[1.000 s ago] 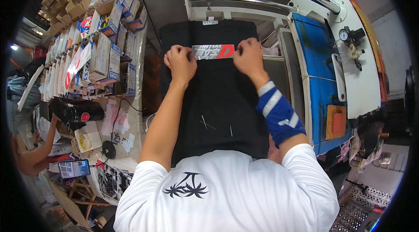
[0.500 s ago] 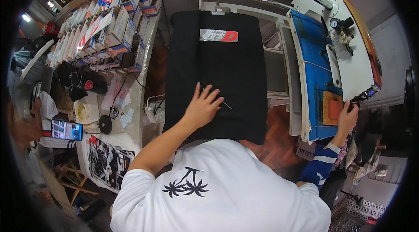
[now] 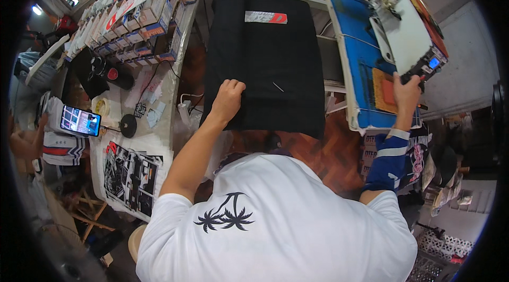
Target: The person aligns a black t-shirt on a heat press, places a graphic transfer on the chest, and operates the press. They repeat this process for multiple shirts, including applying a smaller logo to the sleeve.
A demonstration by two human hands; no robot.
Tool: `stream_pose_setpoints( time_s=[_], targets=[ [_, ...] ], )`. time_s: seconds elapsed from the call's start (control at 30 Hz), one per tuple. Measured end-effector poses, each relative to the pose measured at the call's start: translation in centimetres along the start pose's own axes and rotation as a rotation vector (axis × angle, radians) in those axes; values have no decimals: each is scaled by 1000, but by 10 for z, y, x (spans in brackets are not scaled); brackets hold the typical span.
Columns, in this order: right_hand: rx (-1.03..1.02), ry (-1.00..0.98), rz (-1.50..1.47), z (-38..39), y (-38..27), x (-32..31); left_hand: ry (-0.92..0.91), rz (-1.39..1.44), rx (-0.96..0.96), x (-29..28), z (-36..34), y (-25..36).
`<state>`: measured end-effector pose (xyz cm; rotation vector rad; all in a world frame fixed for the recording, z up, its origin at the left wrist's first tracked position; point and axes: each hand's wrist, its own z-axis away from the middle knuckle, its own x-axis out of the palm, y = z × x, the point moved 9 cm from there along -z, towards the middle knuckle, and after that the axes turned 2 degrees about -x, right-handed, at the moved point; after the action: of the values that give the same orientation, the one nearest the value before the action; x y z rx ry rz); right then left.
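A black garment [image 3: 270,64] lies flat on a board in front of me, with a red, white and grey print [image 3: 266,17] near its far end. Over its left part, my left hand [image 3: 228,102] is closed with its fingers curled down on the cloth; whatever they pinch is hidden. A thin whitish sliver [image 3: 278,87] rests on the cloth to the right of that hand. My right hand [image 3: 407,95] is wrapped round the black handle [image 3: 416,77] of a heat press [image 3: 411,32], beside its small lit display.
Under the press lies a blue board [image 3: 354,54] with an orange-brown pad [image 3: 383,88]. To the left, a table [image 3: 172,96] carries boxes [image 3: 151,9], a dark tumbler [image 3: 119,76] and printed sheets [image 3: 132,176]. At far left a person holds a phone [image 3: 80,120].
My left hand has gone from flat with spread fingers to curled, farther left on the cloth. My right hand stays at the press handle. The whole view has shifted.
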<state>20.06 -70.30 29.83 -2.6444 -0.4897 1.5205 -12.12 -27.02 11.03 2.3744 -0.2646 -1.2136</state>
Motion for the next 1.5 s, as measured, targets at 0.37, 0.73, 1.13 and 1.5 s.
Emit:
stream_pose_setpoints(
  time_s=[0.37, 0.73, 1.13, 1.5],
  targets=[
    [-455, 330, -110, 90, -154, -49, 392, 588, -1282, -17, 327, -209],
    [-584, 165, -428, 124, -291, -65, 168, 361, -1736, 47, 407, -187],
    [-627, 534, -427, 131, -308, -71, 65, 56, -1315, 13, 458, -33],
    [-1252, 73, -1506, 237, -316, -174, 485, -326, -2204, 13, 670, 343]
  ],
)
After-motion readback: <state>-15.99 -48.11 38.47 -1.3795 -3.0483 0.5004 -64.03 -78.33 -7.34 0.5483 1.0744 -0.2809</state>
